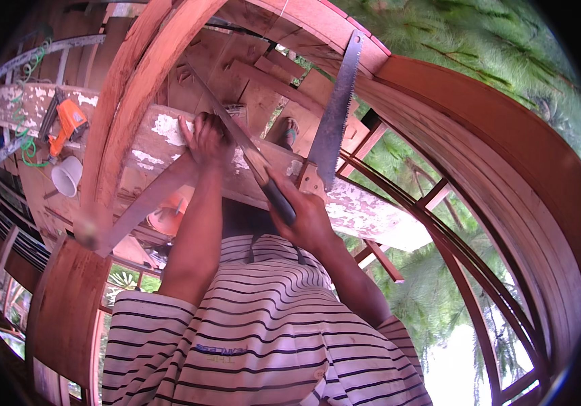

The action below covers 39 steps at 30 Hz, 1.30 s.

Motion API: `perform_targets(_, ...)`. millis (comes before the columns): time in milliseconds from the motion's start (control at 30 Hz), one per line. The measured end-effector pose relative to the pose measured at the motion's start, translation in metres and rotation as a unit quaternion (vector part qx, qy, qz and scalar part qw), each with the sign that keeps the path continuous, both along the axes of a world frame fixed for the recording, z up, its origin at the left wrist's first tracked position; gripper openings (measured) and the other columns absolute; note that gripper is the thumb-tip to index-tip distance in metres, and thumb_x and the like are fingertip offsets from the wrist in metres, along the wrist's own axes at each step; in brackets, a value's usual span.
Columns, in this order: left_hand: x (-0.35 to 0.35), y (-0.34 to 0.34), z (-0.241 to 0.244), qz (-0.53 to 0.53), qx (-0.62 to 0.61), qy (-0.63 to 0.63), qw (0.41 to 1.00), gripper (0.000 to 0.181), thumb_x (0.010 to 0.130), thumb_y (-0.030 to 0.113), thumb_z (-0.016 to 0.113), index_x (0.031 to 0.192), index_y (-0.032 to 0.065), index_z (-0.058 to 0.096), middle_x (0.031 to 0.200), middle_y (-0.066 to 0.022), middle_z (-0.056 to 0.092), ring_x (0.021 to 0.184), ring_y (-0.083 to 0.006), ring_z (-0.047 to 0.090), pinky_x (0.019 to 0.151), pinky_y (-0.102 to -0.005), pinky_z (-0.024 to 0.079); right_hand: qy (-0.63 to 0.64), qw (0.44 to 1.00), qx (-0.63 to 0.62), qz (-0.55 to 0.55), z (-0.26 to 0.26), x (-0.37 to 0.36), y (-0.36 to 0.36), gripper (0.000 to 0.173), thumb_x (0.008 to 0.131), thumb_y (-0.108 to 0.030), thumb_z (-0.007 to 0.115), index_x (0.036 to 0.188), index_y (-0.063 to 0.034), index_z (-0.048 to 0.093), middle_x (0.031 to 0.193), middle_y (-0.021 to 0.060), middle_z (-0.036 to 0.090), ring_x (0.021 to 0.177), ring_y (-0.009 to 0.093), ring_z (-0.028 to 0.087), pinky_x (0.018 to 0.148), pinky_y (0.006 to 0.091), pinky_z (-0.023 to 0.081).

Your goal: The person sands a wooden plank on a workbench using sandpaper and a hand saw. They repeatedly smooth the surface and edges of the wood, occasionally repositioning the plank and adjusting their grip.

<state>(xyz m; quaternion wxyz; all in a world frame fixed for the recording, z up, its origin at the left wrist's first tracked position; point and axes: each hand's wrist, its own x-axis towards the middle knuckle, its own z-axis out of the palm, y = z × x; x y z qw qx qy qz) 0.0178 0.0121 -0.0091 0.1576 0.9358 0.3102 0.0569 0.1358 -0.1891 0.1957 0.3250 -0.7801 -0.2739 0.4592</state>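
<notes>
My right hand is closed around the black and wooden handle of a long, narrow-bladed hand tool, whose exact kind I cannot tell. Its blade slants up and left, passing beside my left hand. That hand lies over a paint-worn plank, at the upper end of a thin wooden board; whether its fingers grip anything is unclear. To the right, a handsaw stands blade up, its wooden handle against the plank, close to my right hand.
An orange nail gun lies on the plank's left part, near a green coiled air hose. Below it is a white bucket. Large curved timbers rise at left. A sandalled foot shows beyond the plank, and an orange container is below.
</notes>
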Motion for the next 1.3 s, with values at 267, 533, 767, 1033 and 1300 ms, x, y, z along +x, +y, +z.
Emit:
perform_targets(267,-0.009,0.001,0.002,-0.022,-0.023,0.051,0.998,0.029,0.090,0.037,0.068,0.104,0.0118,0.073,0.112,-0.0034,0.071,0.126,-0.0290,0.058,0.121,-0.0705,0.009,-0.013,1.000,-0.013,-0.015,0.091,0.003,-0.082,0.074,0.084,-0.008,0.074,0.154,-0.0096,0.052,0.092,0.0187,0.075,0.075,0.039,0.075,0.068,0.0440,0.061)
perform_targets(533,0.003,-0.006,0.006,0.038,0.013,0.045,0.998,0.024,0.095,0.030,0.062,0.090,0.0110,0.076,0.100,-0.0020,0.074,0.121,-0.0222,0.061,0.126,-0.0664,0.013,-0.027,1.000,0.014,0.008,-0.016,-0.001,0.011,0.067,0.091,-0.010,0.075,0.154,-0.0126,0.052,0.112,0.0239,0.074,0.089,0.041,0.075,0.079,0.0439,0.059)
perform_targets(767,0.003,-0.010,0.017,0.088,-0.050,0.125,0.987,0.046,0.094,0.034,0.055,0.130,0.0095,0.071,0.146,-0.0075,0.062,0.152,-0.0267,0.039,0.127,-0.0672,0.000,-0.061,0.994,0.071,0.048,-0.015,0.005,0.017,0.069,0.095,-0.012,0.075,0.157,-0.0060,0.047,0.098,0.0209,0.074,0.080,0.030,0.076,0.076,0.0379,0.058)
perform_targets(1033,0.000,-0.008,0.013,0.099,-0.035,0.109,0.988,0.044,0.102,0.044,0.051,0.116,0.0113,0.076,0.130,-0.0069,0.067,0.147,-0.0279,0.043,0.126,-0.0720,-0.003,-0.003,0.998,-0.009,0.063,0.024,-0.005,-0.017,0.076,0.095,-0.010,0.071,0.163,-0.0108,0.038,0.103,0.0225,0.075,0.090,0.039,0.078,0.076,0.0411,0.061)
perform_targets(1300,-0.004,-0.008,0.005,0.074,-0.020,0.036,0.996,0.034,0.105,0.031,0.050,0.101,0.0066,0.073,0.115,-0.0066,0.065,0.137,-0.0318,0.048,0.122,-0.0756,0.003,-0.030,0.995,-0.082,0.054,0.097,-0.011,-0.097,0.069,0.089,-0.008,0.076,0.151,0.0069,0.050,0.086,0.0142,0.075,0.069,0.020,0.074,0.063,0.0319,0.056)
